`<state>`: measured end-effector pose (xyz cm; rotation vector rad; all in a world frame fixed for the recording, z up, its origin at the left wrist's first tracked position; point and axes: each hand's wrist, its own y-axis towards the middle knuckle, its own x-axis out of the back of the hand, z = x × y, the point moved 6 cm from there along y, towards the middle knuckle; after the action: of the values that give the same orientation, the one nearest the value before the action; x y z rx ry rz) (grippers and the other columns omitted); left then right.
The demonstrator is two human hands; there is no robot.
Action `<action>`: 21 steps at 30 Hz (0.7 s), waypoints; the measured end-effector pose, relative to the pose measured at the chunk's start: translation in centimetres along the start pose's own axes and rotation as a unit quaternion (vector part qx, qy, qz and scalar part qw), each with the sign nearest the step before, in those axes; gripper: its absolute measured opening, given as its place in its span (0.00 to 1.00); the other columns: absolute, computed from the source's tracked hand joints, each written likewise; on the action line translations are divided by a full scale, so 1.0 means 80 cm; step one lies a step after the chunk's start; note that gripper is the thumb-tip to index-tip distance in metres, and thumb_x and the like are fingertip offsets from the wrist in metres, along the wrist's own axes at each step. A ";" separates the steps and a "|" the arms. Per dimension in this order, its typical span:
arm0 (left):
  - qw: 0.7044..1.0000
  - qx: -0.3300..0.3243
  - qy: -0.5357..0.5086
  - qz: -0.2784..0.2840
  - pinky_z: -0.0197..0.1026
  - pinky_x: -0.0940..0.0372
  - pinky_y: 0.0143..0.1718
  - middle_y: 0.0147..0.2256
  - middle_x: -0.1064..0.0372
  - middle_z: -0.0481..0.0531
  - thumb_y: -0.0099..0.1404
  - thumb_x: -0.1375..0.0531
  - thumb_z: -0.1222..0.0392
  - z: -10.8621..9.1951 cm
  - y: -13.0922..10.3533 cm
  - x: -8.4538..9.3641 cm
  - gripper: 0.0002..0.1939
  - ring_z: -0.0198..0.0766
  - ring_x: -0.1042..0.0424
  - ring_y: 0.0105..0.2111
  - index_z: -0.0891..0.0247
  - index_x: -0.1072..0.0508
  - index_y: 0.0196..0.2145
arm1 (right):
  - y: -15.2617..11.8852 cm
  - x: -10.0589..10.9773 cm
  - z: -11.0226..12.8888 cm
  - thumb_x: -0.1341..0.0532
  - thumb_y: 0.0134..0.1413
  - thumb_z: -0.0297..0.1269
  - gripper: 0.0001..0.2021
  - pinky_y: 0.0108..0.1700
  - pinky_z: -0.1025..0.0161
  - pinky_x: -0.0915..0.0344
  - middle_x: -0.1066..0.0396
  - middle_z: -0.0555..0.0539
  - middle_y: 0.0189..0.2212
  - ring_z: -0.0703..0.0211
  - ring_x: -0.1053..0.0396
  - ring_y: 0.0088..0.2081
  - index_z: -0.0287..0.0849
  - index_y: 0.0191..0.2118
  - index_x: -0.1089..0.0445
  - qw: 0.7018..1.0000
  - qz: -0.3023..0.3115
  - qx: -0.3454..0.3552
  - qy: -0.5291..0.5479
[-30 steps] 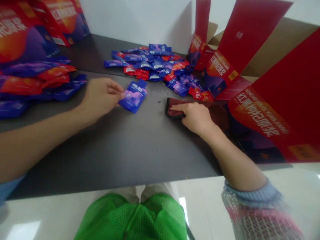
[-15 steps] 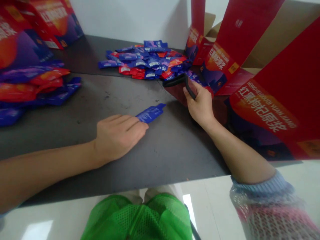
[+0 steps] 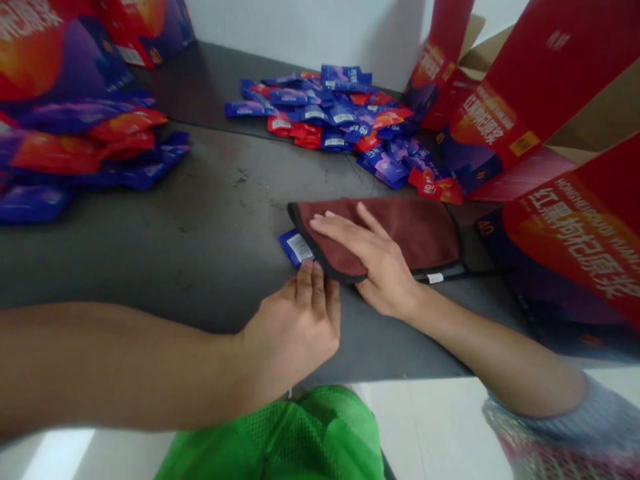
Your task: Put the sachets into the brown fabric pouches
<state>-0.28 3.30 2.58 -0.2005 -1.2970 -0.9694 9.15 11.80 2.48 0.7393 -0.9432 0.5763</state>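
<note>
The dark grey desk (image 3: 210, 233) is the largest thing, and it carries the others. At its right side stand tall red boxes (image 3: 487, 127). Toward the back lies a heap of packets (image 3: 330, 110), blue and red. Nearer is a brown cloth (image 3: 425, 233) with black edge. On it rests the right hand (image 3: 383, 267), fingers spread; the thumb is hidden, so I cannot tell if its grip pinches. The left hand (image 3: 295, 320) has fingertips close together, beside the blue packet (image 3: 296, 245), which is partly under the cloth; whether this grip holds it, I cannot tell.
</note>
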 end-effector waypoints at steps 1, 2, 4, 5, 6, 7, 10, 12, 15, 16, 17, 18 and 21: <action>1.000 0.000 -0.017 0.000 0.44 0.27 0.26 0.28 0.20 0.66 0.59 0.43 0.75 0.001 0.002 0.002 0.13 0.51 0.19 0.27 0.70 0.18 0.32 | 0.001 -0.006 0.006 0.48 0.57 0.23 0.33 0.75 0.46 0.59 0.38 0.49 0.69 0.57 0.46 0.72 0.47 0.68 0.39 0.998 0.039 0.045 0.014; 0.999 0.000 -0.032 -0.001 0.43 0.31 0.22 0.21 0.24 0.61 0.58 0.43 0.76 0.002 0.003 0.004 0.13 0.48 0.24 0.21 0.66 0.20 0.27 | 0.002 -0.011 0.009 0.47 0.57 0.23 0.33 0.75 0.47 0.57 0.40 0.47 0.70 0.58 0.49 0.73 0.45 0.68 0.38 0.994 0.072 0.082 0.024; 0.999 0.000 -0.046 -0.004 0.43 0.36 0.19 0.16 0.30 0.55 0.57 0.43 0.76 0.003 0.005 0.008 0.13 0.44 0.31 0.16 0.62 0.24 0.22 | 0.004 -0.015 0.010 0.46 0.57 0.25 0.32 0.75 0.46 0.57 0.41 0.45 0.71 0.57 0.51 0.74 0.44 0.68 0.38 0.986 0.108 0.124 0.032; 0.999 0.002 -0.044 -0.004 0.43 0.36 0.19 0.17 0.30 0.55 0.58 0.43 0.75 0.003 0.006 0.008 0.13 0.44 0.31 0.16 0.62 0.25 0.23 | 0.005 -0.015 0.008 0.46 0.58 0.27 0.32 0.75 0.45 0.58 0.41 0.45 0.70 0.56 0.50 0.74 0.44 0.68 0.38 0.985 0.111 0.130 0.034; 0.999 0.004 -0.038 -0.002 0.43 0.35 0.20 0.19 0.28 0.56 0.58 0.44 0.75 0.003 0.006 0.008 0.13 0.45 0.30 0.17 0.63 0.24 0.24 | 0.007 -0.014 0.006 0.45 0.58 0.29 0.31 0.74 0.45 0.58 0.40 0.44 0.70 0.55 0.50 0.73 0.44 0.69 0.38 0.984 0.111 0.133 0.037; 0.999 0.005 -0.033 0.003 0.44 0.35 0.21 0.21 0.27 0.58 0.58 0.44 0.75 0.002 0.006 0.007 0.12 0.45 0.29 0.19 0.64 0.24 0.25 | 0.007 -0.013 0.004 0.44 0.59 0.31 0.31 0.74 0.44 0.57 0.39 0.44 0.70 0.54 0.48 0.73 0.44 0.69 0.38 0.984 0.109 0.137 0.040; 1.000 0.000 -0.011 0.008 0.44 0.31 0.24 0.26 0.22 0.62 0.62 0.44 0.74 -0.001 0.005 0.003 0.13 0.48 0.24 0.24 0.67 0.20 0.28 | 0.009 -0.009 -0.003 0.42 0.60 0.34 0.29 0.73 0.44 0.54 0.37 0.44 0.68 0.52 0.46 0.72 0.45 0.67 0.35 0.985 0.099 0.136 0.032; 1.000 -0.002 0.012 -0.010 0.45 0.27 0.29 0.32 0.19 0.68 0.66 0.44 0.72 -0.003 0.002 0.003 0.13 0.52 0.19 0.30 0.72 0.18 0.33 | 0.009 -0.005 -0.010 0.42 0.60 0.35 0.28 0.72 0.43 0.51 0.36 0.44 0.67 0.50 0.45 0.72 0.44 0.66 0.33 0.988 0.092 0.121 0.019; 0.999 0.014 0.034 -0.034 0.47 0.24 0.36 0.39 0.20 0.78 0.71 0.44 0.70 -0.004 -0.002 0.005 0.15 0.58 0.17 0.39 0.82 0.18 0.40 | 0.010 0.002 -0.025 0.40 0.57 0.32 0.28 0.71 0.42 0.47 0.35 0.45 0.67 0.48 0.44 0.71 0.44 0.65 0.32 0.992 0.091 0.088 0.006; 0.999 0.022 0.033 -0.034 0.47 0.24 0.37 0.40 0.21 0.79 0.72 0.44 0.70 -0.003 -0.003 0.006 0.15 0.58 0.17 0.40 0.83 0.18 0.41 | 0.011 0.005 -0.031 0.39 0.56 0.31 0.29 0.70 0.42 0.46 0.34 0.45 0.66 0.48 0.43 0.71 0.45 0.65 0.31 0.993 0.092 0.076 0.004; 0.999 0.026 0.031 -0.030 0.47 0.23 0.36 0.41 0.21 0.80 0.72 0.45 0.70 -0.003 -0.003 0.005 0.15 0.59 0.17 0.41 0.84 0.18 0.41 | 0.011 0.009 -0.037 0.39 0.55 0.30 0.30 0.70 0.43 0.45 0.34 0.46 0.66 0.48 0.43 0.71 0.45 0.65 0.31 0.994 0.093 0.062 0.000; 0.999 0.029 0.028 -0.026 0.47 0.23 0.36 0.41 0.21 0.79 0.73 0.45 0.69 -0.002 -0.004 0.005 0.16 0.59 0.17 0.41 0.82 0.18 0.42 | 0.011 0.013 -0.044 0.38 0.54 0.29 0.30 0.70 0.44 0.44 0.34 0.46 0.66 0.48 0.42 0.70 0.45 0.64 0.31 0.995 0.092 0.047 -0.007; 0.999 0.031 0.027 -0.010 0.46 0.22 0.35 0.41 0.20 0.75 0.73 0.45 0.68 -0.001 -0.005 0.003 0.15 0.57 0.17 0.42 0.77 0.17 0.43 | 0.011 0.025 -0.065 0.39 0.53 0.27 0.29 0.69 0.48 0.40 0.32 0.47 0.65 0.48 0.38 0.68 0.44 0.62 0.29 0.996 0.082 -0.011 -0.042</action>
<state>-0.49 2.90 2.65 -0.1143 -1.2799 -0.9440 12.06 16.61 2.54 0.6739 -1.0945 0.6822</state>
